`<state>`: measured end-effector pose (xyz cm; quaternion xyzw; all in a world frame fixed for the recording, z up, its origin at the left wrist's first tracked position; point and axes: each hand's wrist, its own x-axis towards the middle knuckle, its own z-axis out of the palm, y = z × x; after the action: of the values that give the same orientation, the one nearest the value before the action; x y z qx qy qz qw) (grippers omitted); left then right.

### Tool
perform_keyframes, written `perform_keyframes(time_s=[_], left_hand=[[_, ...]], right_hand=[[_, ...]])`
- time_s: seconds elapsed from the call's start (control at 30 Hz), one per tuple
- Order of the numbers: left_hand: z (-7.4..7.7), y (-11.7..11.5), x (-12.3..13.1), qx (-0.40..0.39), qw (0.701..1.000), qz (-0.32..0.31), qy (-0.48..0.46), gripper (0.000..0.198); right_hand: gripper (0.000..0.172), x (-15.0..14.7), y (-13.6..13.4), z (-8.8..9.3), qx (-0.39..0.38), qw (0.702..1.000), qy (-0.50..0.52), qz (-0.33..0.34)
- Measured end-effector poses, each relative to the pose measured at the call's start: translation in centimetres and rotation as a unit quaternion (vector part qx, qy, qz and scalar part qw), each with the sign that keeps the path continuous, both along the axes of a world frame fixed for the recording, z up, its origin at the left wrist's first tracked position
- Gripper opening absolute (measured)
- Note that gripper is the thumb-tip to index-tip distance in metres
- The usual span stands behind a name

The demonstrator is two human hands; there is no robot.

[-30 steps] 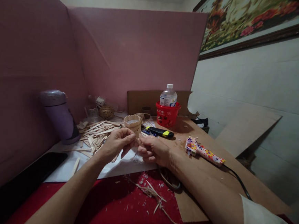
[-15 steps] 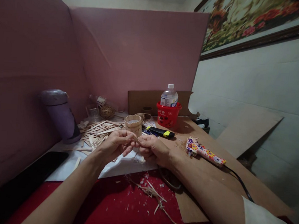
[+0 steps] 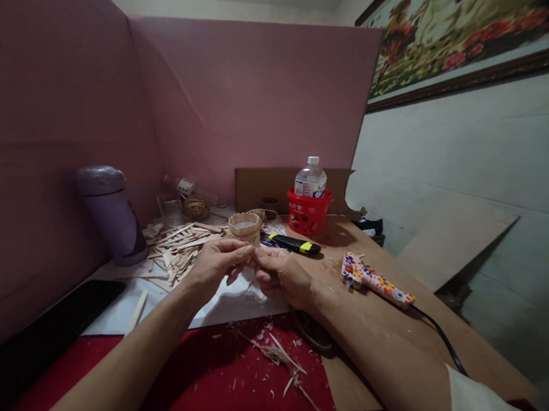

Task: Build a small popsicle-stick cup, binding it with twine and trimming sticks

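Observation:
My left hand [image 3: 221, 266] and my right hand [image 3: 282, 273] meet over the white paper [image 3: 221, 309], fingertips pinched close together. Whatever sits between the fingertips is too small and too covered to name. Just behind them stands a small round cup made of wooden sticks [image 3: 246, 223], its lower part hidden by my hands. To the left of it lies a heap of wooden craft sticks [image 3: 180, 247]. A black and yellow utility knife [image 3: 295, 244] rests beyond my right hand.
A floral hot glue gun [image 3: 376, 280] with a black cord lies at right. A red bucket [image 3: 308, 213] holds a plastic bottle [image 3: 311, 178]. A purple tumbler [image 3: 114, 218] and a black phone-like slab [image 3: 71, 313] are at left. Twine and shavings litter the red cloth [image 3: 223, 379].
My left hand's fingers have curled in more and its fingertips have shifted slightly toward the right hand. My right hand stays nearly in place.

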<state>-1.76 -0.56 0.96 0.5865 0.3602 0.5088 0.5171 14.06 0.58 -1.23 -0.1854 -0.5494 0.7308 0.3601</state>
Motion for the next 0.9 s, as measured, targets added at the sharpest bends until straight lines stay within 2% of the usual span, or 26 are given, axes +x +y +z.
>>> perform_keyframes(time_s=[0.13, 0.23, 0.47, 0.67, 0.9], left_hand=[[0.32, -0.31, 0.42, 0.022, 0.999, 0.031, -0.028, 0.026], [0.44, -0.4, 0.54, 0.03, 0.997, 0.052, -0.044, 0.029], [0.36, -0.13, 0.46, 0.01, 0.995, 0.055, -0.08, 0.029], [0.15, 0.09, 0.36, 0.001, 0.992, 0.065, -0.11, 0.027], [0.62, 0.14, -0.31, 0.008, 0.987, 0.095, -0.129, 0.029]], right_hand=[[0.033, -0.44, 0.06, -0.24, 0.085, 0.993, -0.038, -0.066], [0.035, -0.61, 0.01, -0.23, 0.125, 0.987, -0.07, -0.074], [0.033, -0.76, -0.3, 0.09, 0.125, 0.986, -0.097, -0.052], [0.03, -0.85, -0.3, -0.05, 0.115, 0.987, -0.089, -0.064], [0.028, -0.91, -0.32, -0.22, 0.122, 0.985, -0.086, -0.084]])
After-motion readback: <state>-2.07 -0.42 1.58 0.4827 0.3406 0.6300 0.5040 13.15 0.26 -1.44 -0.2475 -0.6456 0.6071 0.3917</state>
